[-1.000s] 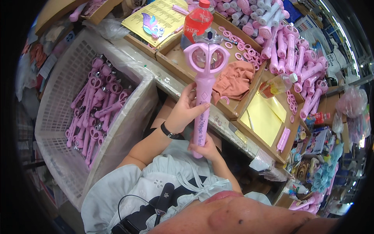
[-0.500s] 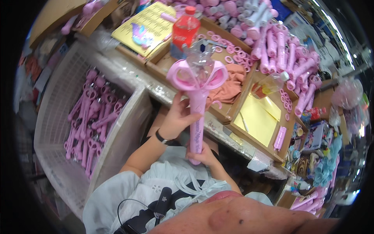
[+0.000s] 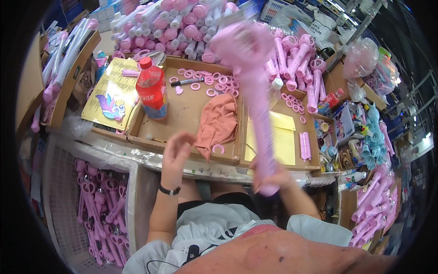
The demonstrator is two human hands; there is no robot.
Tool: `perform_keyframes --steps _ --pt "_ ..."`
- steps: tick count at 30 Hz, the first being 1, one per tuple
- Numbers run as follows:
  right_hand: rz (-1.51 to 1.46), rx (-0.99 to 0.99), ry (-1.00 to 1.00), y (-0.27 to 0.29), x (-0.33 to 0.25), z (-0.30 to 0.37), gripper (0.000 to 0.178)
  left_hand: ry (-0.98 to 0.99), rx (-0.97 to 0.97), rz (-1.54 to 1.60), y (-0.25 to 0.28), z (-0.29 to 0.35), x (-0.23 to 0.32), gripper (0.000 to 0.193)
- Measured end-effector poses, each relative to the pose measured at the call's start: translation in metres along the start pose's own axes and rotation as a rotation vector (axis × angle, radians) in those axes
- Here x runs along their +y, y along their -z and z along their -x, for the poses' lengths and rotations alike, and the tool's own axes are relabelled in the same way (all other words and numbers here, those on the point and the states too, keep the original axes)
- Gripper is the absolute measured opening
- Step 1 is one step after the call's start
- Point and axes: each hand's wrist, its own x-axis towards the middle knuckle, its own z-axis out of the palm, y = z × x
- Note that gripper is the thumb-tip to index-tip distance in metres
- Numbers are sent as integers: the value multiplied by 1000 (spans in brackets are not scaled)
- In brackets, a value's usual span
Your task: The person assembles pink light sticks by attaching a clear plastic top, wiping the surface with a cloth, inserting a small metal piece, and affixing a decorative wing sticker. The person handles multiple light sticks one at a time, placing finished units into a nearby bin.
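Observation:
My right hand (image 3: 275, 178) is wrapped round the lower end of a pink toy wand (image 3: 258, 100), which stands upright. Its wide looped head is smeared by motion in front of the piles at the back. My left hand (image 3: 177, 153), a dark band at its wrist, holds nothing at the front edge of the cardboard tray (image 3: 178, 107); its fingers are loosely bent and apart. Beyond the left hand lies a crumpled orange-pink cloth (image 3: 218, 118) in the tray. Several small pink rings (image 3: 210, 80) and a black marker (image 3: 187, 82) are scattered behind the cloth.
A red-labelled bottle (image 3: 152, 89) stands at the tray's left, beside yellow printed sheets (image 3: 112, 86). White-and-pink handles (image 3: 169, 27) are heaped at the back. Pink wands fill the white crate (image 3: 59, 182) at lower left. Yellow paper (image 3: 280, 137) lies in the right-hand tray.
My left hand has let go of the wand and moved left. My right hand has carried the wand to the right. The view has turned, showing more of the bench's back.

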Motion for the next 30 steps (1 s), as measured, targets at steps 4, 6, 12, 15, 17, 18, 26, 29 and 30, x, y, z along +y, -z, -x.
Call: perform_keyframes --steps 4,6,12,15,17,18,26,29,30 --pt "457 509 281 66 -116 -33 52 123 -57 -137 9 40 -30 22" --pt "587 686 263 111 -164 -73 43 206 -30 -168 11 57 -41 21" --pt "1098 943 132 271 -212 -174 30 141 -161 -463 18 69 -51 18" --pt "1308 990 173 328 -201 -214 35 189 -132 -474 20 65 -50 22" --pt "1200 954 233 355 -192 -227 34 272 -135 -375 23 61 -49 22" --pt "1157 968 189 367 -189 -234 34 270 -125 -356 23 59 -50 22" --pt "1448 1008 306 416 -155 -266 56 421 -90 -275 22 53 -47 22" --pt "1550 1005 305 416 -153 -265 65 412 -90 -285 22 52 -46 23" --pt "1595 990 279 414 -153 -264 67 426 -90 -295 22 52 -45 23"
